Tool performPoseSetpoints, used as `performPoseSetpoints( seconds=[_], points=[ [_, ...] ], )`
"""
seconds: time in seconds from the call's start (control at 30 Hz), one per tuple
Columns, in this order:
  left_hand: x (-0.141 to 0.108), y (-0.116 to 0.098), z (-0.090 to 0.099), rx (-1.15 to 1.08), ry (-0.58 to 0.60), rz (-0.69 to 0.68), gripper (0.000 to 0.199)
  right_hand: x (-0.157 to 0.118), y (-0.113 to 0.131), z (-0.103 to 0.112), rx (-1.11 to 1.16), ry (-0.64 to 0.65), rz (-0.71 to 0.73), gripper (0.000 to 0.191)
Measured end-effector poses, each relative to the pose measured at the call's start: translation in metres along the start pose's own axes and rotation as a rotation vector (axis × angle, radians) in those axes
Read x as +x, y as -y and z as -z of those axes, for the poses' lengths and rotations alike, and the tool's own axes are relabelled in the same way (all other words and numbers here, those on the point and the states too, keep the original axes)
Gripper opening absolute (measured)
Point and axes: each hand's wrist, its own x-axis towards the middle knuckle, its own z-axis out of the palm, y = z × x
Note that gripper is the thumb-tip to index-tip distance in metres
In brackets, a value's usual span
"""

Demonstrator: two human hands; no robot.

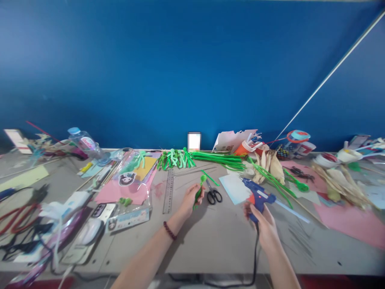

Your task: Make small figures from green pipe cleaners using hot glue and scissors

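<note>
My left hand [194, 196] is closed round a green pipe-cleaner piece [203, 179] with a coiled, rounded top; part of it is hidden by my fingers. My right hand [261, 218] grips the handle of a blue glue gun [255, 190], whose nozzle points left over a light-blue paper sheet [230, 188]. A clear glue stick [291, 210] juts from the gun's back. Black-handled scissors [214, 196] lie just right of my left hand. Behind them rests a short green pipe cleaner [210, 178].
A bundle of green pipe cleaners [222, 159] lies along the wall, beside several bent green pieces [176, 157]. Left are a ruler [169, 190], pink paper [105, 192], a phone [87, 237] and a bottle [86, 142]. Corn husks [267, 166] lie right. The gun's black cord [255, 257] crosses the table edge.
</note>
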Motion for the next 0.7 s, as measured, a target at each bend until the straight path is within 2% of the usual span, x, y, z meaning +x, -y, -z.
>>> performPoseSetpoints(
  seconds=[0.27, 0.5, 0.6, 0.7],
  points=[
    [0.001, -0.005, 0.003, 0.030, -0.056, -0.087, 0.036, 0.008, 0.006, -0.027, 0.123, 0.236, -0.162, 0.031],
    [0.004, -0.003, 0.007, 0.041, -0.107, -0.132, 0.033, 0.006, 0.022, -0.061, 0.112, 0.405, -0.206, 0.031],
    [0.006, -0.002, 0.010, 0.059, -0.160, -0.155, 0.032, 0.004, 0.017, -0.072, 0.098, 0.455, -0.212, 0.038],
    [0.007, -0.003, 0.012, 0.069, -0.190, -0.168, 0.031, 0.003, 0.001, -0.078, 0.097, 0.477, -0.223, 0.040]
  ],
)
